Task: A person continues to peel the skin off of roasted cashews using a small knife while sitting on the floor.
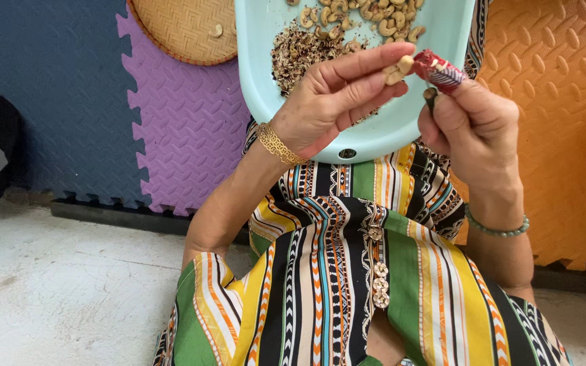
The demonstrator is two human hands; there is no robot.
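Cashew (397,70) btwn fingers, prob. knife (440,70)

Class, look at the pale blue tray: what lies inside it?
Inside the pale blue tray lie whole cashew nuts and a heap of brown skins. The left hand covers part of it; its far end is cut off.

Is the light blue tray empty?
No, the light blue tray holds cashew nuts and a pile of brown skins.

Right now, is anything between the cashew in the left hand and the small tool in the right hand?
Nothing visible. The left hand pinches the cashew right against the red-wrapped tool held by the right hand, above the light blue tray.
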